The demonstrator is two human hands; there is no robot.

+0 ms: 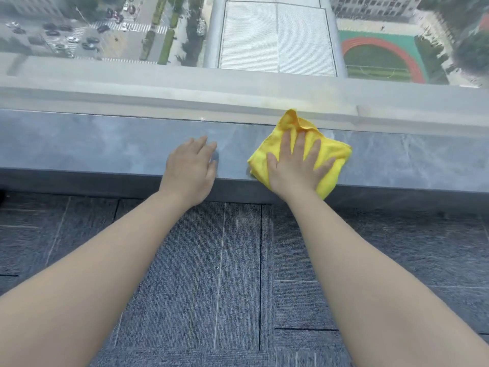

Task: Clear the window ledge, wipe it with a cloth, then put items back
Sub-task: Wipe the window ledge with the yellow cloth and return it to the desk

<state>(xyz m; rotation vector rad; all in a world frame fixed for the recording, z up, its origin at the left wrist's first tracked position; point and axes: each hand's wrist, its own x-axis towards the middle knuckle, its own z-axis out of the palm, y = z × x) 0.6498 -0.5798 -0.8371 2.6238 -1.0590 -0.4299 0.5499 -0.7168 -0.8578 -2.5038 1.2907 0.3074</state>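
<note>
A grey stone window ledge point(92, 147) runs across the view below the glass. A yellow cloth point(336, 152) lies folded on it right of centre, one corner bunched up against the window frame. My right hand point(296, 168) presses flat on the cloth with its fingers spread. My left hand point(189, 168) rests palm down on the bare ledge to the left of the cloth, fingers loosely apart, holding nothing. No other items stand on the visible ledge.
The window glass point(264, 35) rises right behind the ledge, with a pale frame sill point(158, 99) at its base. Blue-grey carpet tiles point(225, 287) cover the floor below the ledge's front edge.
</note>
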